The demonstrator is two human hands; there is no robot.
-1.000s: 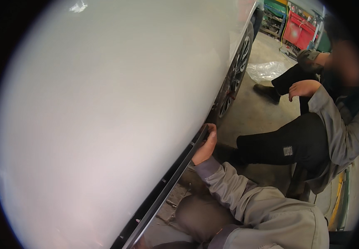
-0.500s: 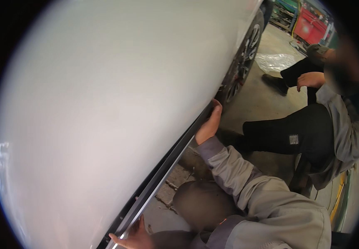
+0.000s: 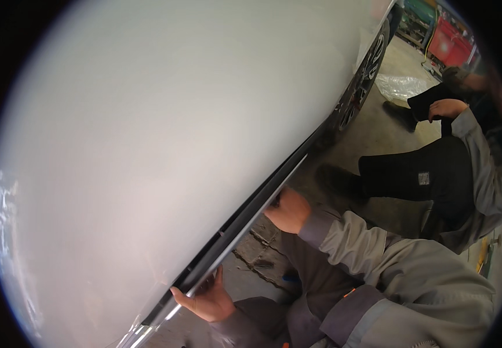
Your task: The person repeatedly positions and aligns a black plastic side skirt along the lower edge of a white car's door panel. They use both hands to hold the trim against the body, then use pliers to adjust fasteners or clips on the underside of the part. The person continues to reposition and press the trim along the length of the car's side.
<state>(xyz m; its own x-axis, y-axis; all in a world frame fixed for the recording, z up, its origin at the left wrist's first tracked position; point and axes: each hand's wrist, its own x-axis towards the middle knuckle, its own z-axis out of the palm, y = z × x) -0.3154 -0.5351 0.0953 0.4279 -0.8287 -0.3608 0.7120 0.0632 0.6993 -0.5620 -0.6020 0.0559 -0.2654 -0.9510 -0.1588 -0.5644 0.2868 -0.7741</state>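
A long black side sill trim (image 3: 245, 217) with a bright metallic lower edge runs diagonally along the bottom of a pale car body panel (image 3: 164, 145). A narrow dark gap shows between trim and panel. My left hand (image 3: 211, 300) grips the trim near its lower end, thumb on the upper face and fingers reaching underneath. Farther along, my right hand (image 3: 290, 210) is closed at the trim's lower edge. Its fingers curl in under the strip and are partly hidden.
A car wheel (image 3: 358, 95) stands beyond the trim's far end. To my right a person in dark trousers (image 3: 396, 177) and a grey sleeve sits close by. Clear plastic sheeting (image 3: 402, 87) lies on the floor, with a red cabinet (image 3: 451, 43) behind. Cracked paving (image 3: 257, 255) shows below my hands.
My right hand has come back from the trim's far end to its underside, nearer my left hand. The view has shifted, so the car and the person appear displaced.
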